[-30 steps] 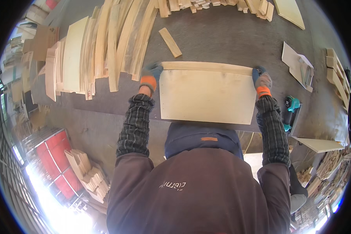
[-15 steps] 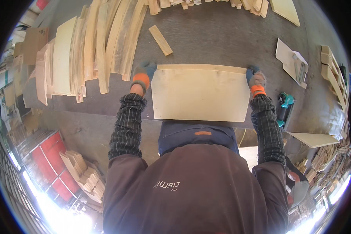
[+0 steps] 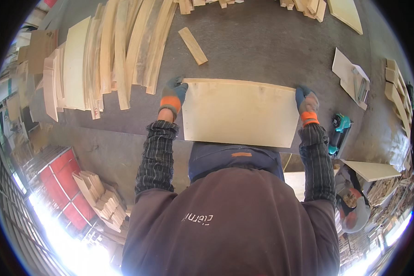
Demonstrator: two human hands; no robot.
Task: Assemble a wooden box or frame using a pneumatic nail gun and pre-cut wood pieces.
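Note:
A pale wooden panel [image 3: 240, 114] is in front of me at the near side of the dark worktable, with a narrow wooden strip [image 3: 239, 83] along its far edge. My left hand [image 3: 173, 98], in a grey-blue glove with an orange cuff, is closed on its far left corner. At the far right corner my right hand [image 3: 307, 102], gloved alike, closes on the same panel. Both thumbs and fingertips are partly hidden by the panel's edge. A green nail gun [image 3: 339, 131] lies to the right of my right hand.
Long wooden slats [image 3: 119, 53] lie side by side at the left of the dark table [image 3: 257, 41]. A short wood piece [image 3: 193, 46] lies beyond the panel. Papers [image 3: 351, 76] and a slatted wooden frame [image 3: 397, 94] are at the right. Another person [image 3: 353, 207] is at lower right.
The table and the things on it have shifted slightly in view. The strip on the panel's far edge looks narrower, as if the panel has tilted. Both hands stay on its corners.

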